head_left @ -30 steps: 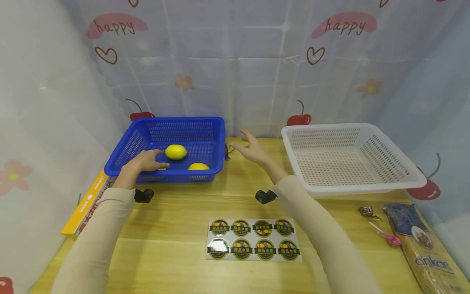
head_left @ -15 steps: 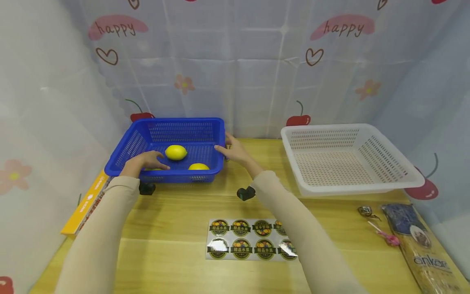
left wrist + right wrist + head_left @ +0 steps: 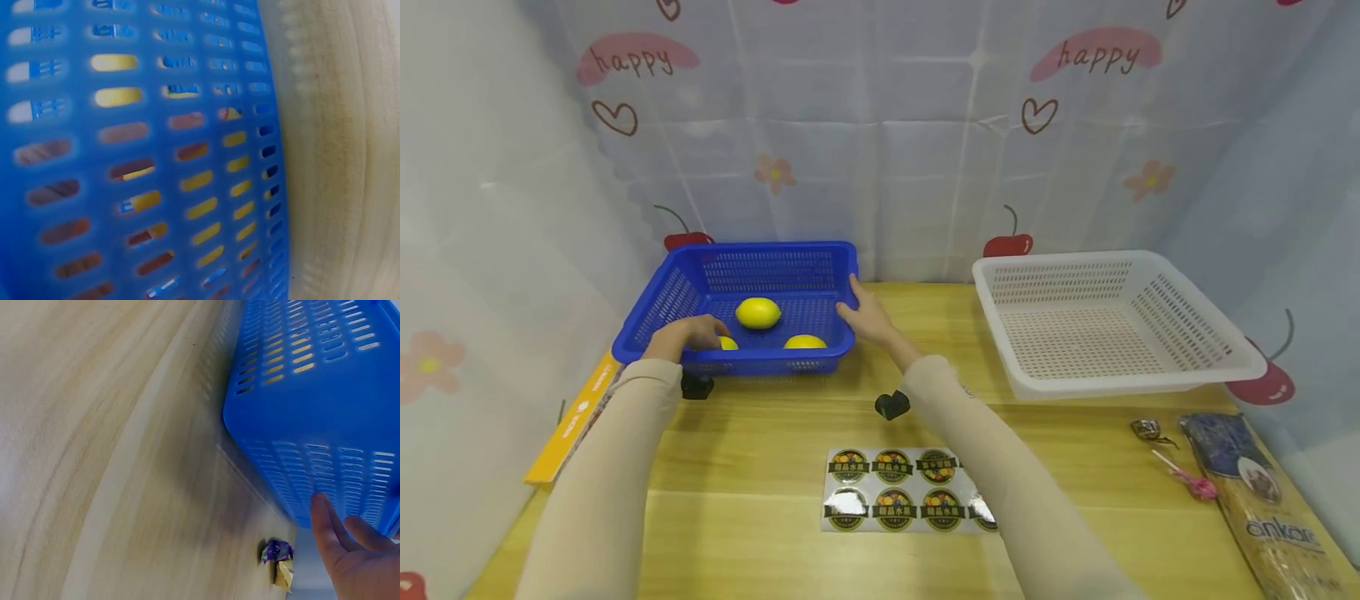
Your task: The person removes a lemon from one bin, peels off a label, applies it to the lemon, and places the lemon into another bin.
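Pale curtains (image 3: pixel 917 187) printed with hearts, flowers, cherries and the word "happy" enclosed a wooden bench (image 3: pixel 737 517). Toward the far left stood a blue basket (image 3: pixel 760 364) with slotted walls, and inside it were three lemons: a middle lemon (image 3: pixel 758 313), a right lemon (image 3: pixel 805 342) by the near wall, and a left lemon (image 3: pixel 726 342) partly hidden near the left end of that wall. The left hand (image 3: pixel 691 332) reached over the near rim, its fingers bent round the left lemon; through the slots, the left wrist view gave glimpses of fingers and yellow peel. At the basket's right side was the right hand (image 3: pixel 868 317), fingers extended and thumb apart from them, touching the wall and rim. Beyond it, on the far part of the bench, lay a small purple and gold wrapper (image 3: pixel 280 561). Well to the right stood a white basket (image 3: pixel 1138 385). Nearer, a sheet of round fruit stickers (image 3: pixel 892 490) lay partly under the right sleeve (image 3: pixel 985 450). At the right edge were a dark-wrapped sweet (image 3: pixel 1147 430), a pink lollipop (image 3: pixel 1202 488) and a clear packet (image 3: pixel 1262 500), while an orange box (image 3: pixel 576 421) lay at the left edge.
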Demonstrator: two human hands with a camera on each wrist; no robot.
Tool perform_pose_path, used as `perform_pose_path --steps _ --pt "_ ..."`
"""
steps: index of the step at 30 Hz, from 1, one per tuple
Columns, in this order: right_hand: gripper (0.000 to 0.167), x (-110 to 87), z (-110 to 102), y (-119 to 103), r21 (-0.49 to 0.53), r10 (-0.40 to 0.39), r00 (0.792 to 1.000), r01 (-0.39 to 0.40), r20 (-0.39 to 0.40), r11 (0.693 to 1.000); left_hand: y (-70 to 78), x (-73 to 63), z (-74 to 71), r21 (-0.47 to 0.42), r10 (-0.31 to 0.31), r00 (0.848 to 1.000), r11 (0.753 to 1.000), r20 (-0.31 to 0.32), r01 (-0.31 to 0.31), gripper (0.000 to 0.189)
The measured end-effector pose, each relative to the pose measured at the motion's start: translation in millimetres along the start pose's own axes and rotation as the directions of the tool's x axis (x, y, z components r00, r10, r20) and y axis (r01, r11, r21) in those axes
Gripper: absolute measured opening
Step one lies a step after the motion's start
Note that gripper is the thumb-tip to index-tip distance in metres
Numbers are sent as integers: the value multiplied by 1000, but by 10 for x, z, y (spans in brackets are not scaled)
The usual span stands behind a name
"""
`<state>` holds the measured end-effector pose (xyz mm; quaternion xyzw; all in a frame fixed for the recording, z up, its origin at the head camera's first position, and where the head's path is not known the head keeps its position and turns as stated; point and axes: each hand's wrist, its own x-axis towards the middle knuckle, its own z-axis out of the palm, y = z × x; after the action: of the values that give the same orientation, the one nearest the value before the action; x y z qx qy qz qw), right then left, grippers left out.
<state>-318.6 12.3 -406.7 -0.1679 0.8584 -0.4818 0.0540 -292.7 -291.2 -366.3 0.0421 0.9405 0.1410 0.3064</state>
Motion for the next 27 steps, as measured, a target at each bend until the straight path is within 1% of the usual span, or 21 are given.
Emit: perform_pose_path --steps 4,8,10,15,17,20,24,25,27 --pt "66 -6 5 -4 20 -2 1000 3 -4 1000 -13 -3 -2 20 47 999 999 -25 -46 48" --pt "66 -9 -2 -17 16 -6 1000 6 -2 1000 -14 1 -1 27 74 996 997 -45 -72 50" --pt "66 -10 -4 -21 13 -2 1000 2 -1 1000 -17 2 3 22 75 996 997 -58 -73 51" --pt "66 -8 9 -2 18 17 1000 -17 0 1000 -23 -21 8 -13 45 994 999 -102 -46 52" --pt "66 -9 17 8 22 25 1000 -25 1 999 -17 -41 -1 -13 54 990 998 -130 -56 54" --pt "66 -9 23 15 30 29 1000 -29 1 999 18 -89 -28 -30 83 981 996 -176 -89 57" --pt "67 -11 20 13 29 26 1000 -26 7 999 111 -180 -86 -63 136 960 986 -244 -155 60" --pt "67 -13 17 9 23 25 1000 -25 9 999 146 -208 -100 -62 150 953 983 -264 -172 61" --pt "67 -20 9 -1 6 24 1000 -25 14 1000 219 -261 -128 -43 185 932 977 -311 -208 61"
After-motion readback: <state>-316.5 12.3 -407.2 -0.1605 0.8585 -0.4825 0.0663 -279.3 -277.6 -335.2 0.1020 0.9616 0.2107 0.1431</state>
